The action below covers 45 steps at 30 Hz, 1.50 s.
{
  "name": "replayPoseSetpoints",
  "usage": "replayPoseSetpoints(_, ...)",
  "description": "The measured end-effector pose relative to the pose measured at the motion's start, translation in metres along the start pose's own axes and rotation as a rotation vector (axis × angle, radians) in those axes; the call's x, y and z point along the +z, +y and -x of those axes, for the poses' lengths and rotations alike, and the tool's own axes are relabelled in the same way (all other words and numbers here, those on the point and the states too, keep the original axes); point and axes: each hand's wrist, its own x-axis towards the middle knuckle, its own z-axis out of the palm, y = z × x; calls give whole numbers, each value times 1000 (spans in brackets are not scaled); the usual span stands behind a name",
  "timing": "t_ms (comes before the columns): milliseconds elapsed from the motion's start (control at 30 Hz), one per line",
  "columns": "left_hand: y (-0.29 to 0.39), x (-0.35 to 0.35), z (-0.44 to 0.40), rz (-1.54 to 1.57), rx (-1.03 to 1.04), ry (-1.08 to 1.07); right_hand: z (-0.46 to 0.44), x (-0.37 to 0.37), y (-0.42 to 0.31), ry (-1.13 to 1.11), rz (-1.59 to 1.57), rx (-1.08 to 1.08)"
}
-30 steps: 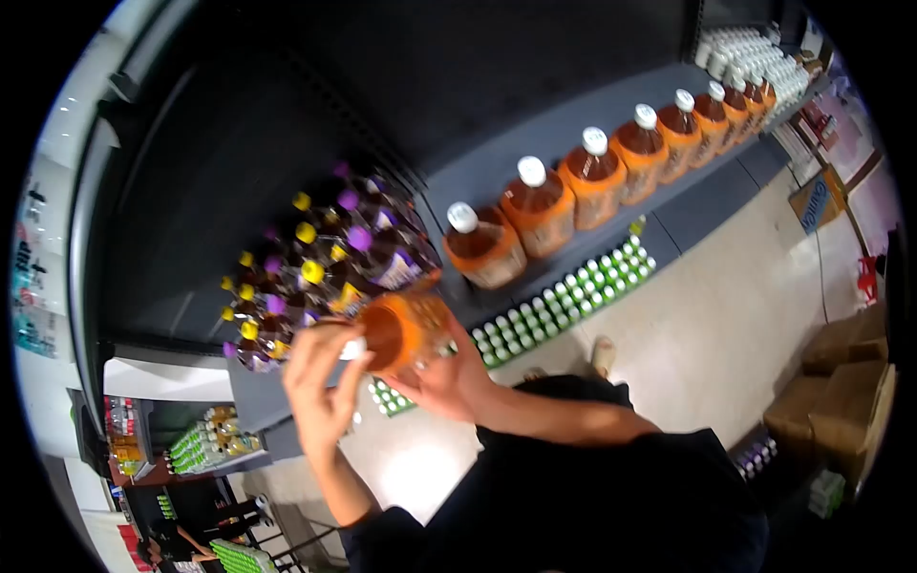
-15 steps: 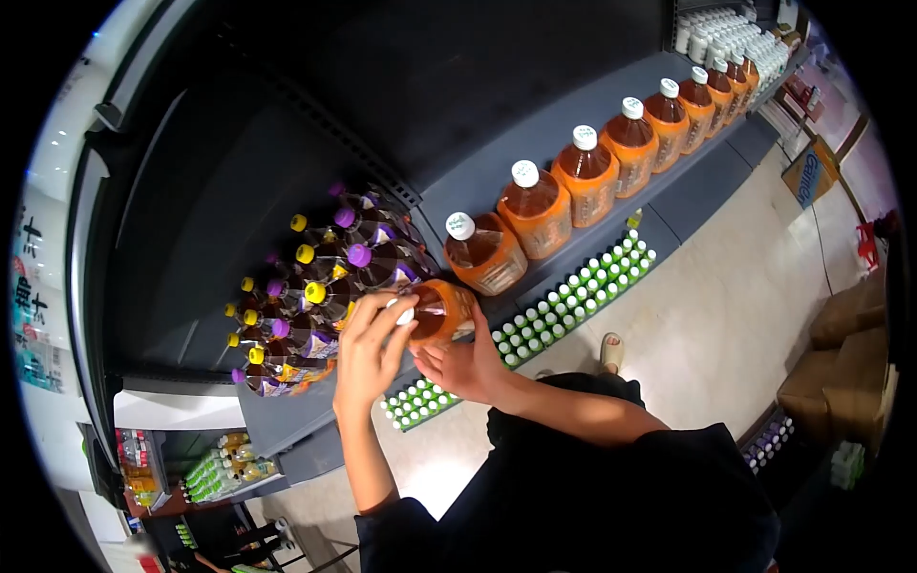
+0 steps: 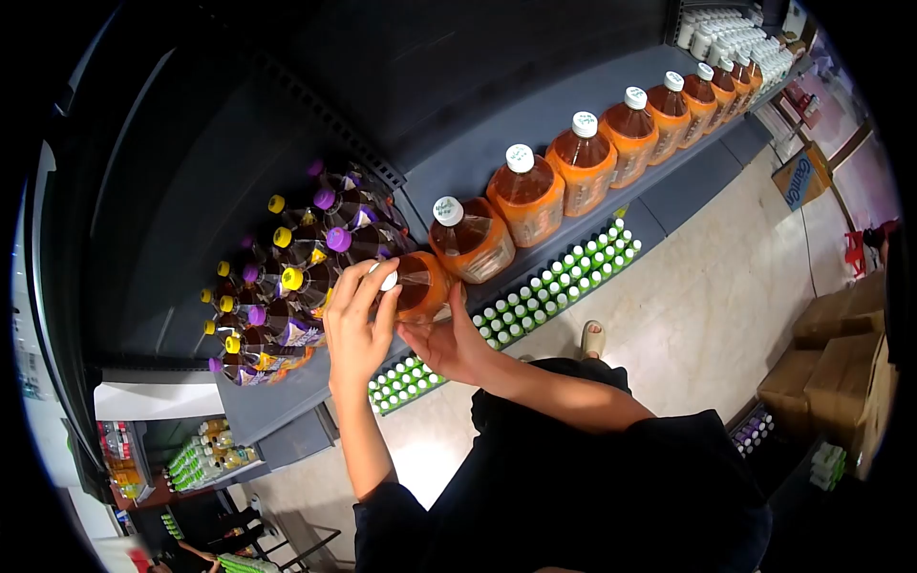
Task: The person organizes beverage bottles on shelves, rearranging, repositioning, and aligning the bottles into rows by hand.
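A large bottle of brown drink with an orange label [image 3: 426, 288] is between my hands at the front edge of the shelf, tilted with its neck to the left. My left hand [image 3: 357, 323] has its fingers closed around the white cap [image 3: 387, 280]. My right hand [image 3: 447, 346] cups the lower side of the bottle, with the thumb up along it. To the right, a matching bottle [image 3: 470, 241] stands upright and heads a row of several. Dark bottles with yellow and purple caps [image 3: 338, 240] stand close on the left.
The grey shelf [image 3: 458, 124] carries the bottle row, with white bottles [image 3: 726, 40] at its far end. Below are small green bottles with white caps [image 3: 554, 286]. Cardboard boxes [image 3: 800, 390] are stacked on the right. A person's arm [image 3: 197, 552] shows at lower left.
The view has shifted, so the shelf and bottles appear slightly further left. Both hands keep their hold on the bottle, which sits about the same beside the row.
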Motion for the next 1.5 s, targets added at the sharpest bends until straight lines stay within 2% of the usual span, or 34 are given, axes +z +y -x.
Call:
replayPoseSetpoints(267, -5, 5, -4, -64, 56, 78, -9, 0, -1, -23, 12, 19)
replayPoseSetpoints(467, -6, 2, 0, -53, -6, 69, -15, 2, -1, -89, 16, 25)
replayPoseSetpoints(733, -3, 8, 14, 19, -23, 201, -12, -4, 7, -174, -73, 72)
replayPoseSetpoints(900, -3, 19, 14, 17, -29, 276, -12, -4, 4, -77, 29, 40)
replayPoseSetpoints(967, 5, 22, 14, 55, -126, 269, -9, 3, 3, -22, 47, 29)
replayPoseSetpoints(1067, 2, 31, 15, 1, -84, 291, 0, 13, 4, 55, 78, -43)
replayPoseSetpoints(1267, 5, 43, 15, -44, -62, 358, 5, 9, -1, -1, 55, -2)
replayPoseSetpoints(1467, 0, 63, 28, 21, -150, 411, 7, -59, 1, -44, 279, 144)
replayPoseSetpoints(1500, -4, 71, 34, 74, -149, 472, 8, -67, 0, -35, 312, 167)
